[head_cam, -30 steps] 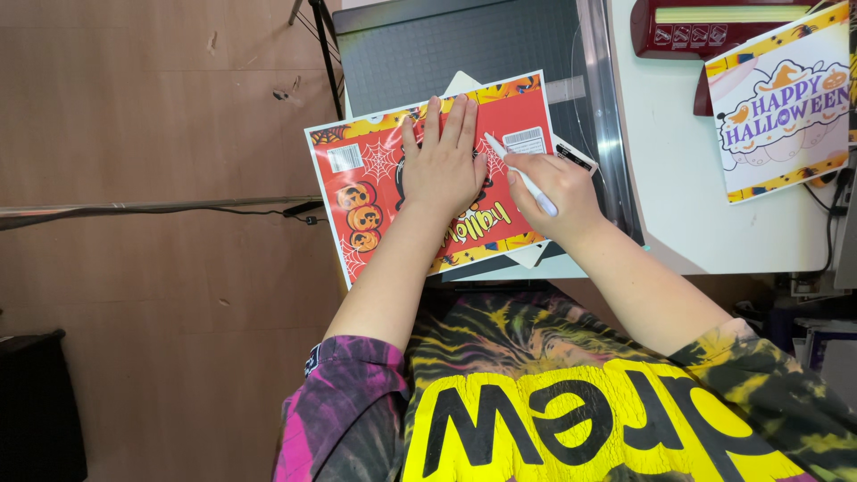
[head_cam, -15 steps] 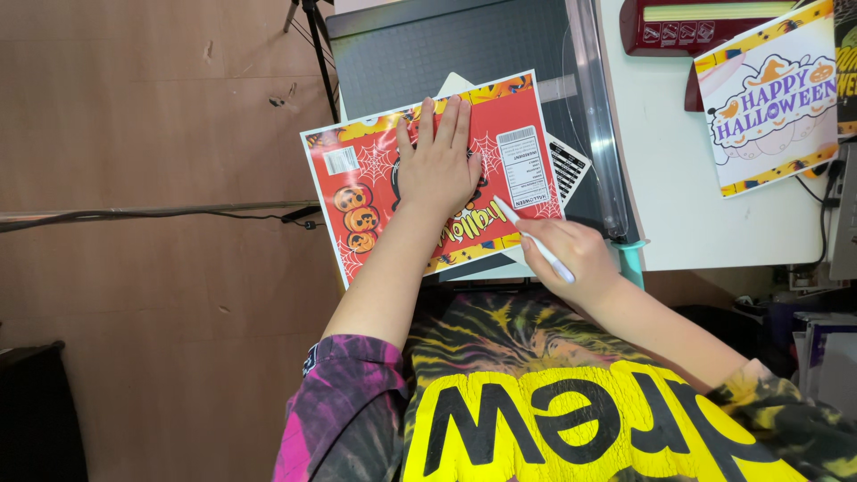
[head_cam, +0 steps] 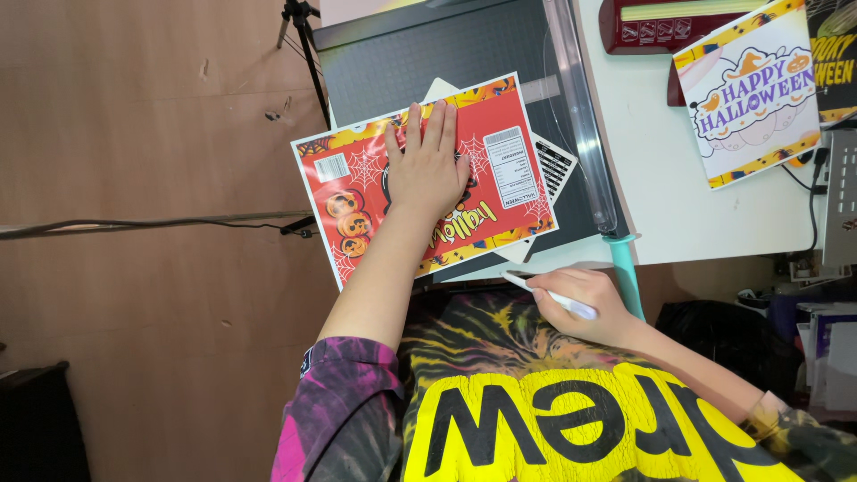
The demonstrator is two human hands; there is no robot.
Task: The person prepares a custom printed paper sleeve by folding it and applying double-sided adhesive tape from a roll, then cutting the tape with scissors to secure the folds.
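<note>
Left hand (head_cam: 428,170) lies flat with open fingers on the red printed sheet (head_cam: 420,178), which rests on the dark paper trimmer (head_cam: 420,54); right hand (head_cam: 585,303), below the trimmer, grips a white pen (head_cam: 549,295); the sheet looks uncut, so cutting seems not yet done.

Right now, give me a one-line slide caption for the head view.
Left hand flat on a red sheet over a paper cutter; right hand holds a white pen near the table edge.

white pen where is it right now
In the head view the white pen is in the right hand, low and right of centre, just off the table edge and below the red printed sheet.
</note>
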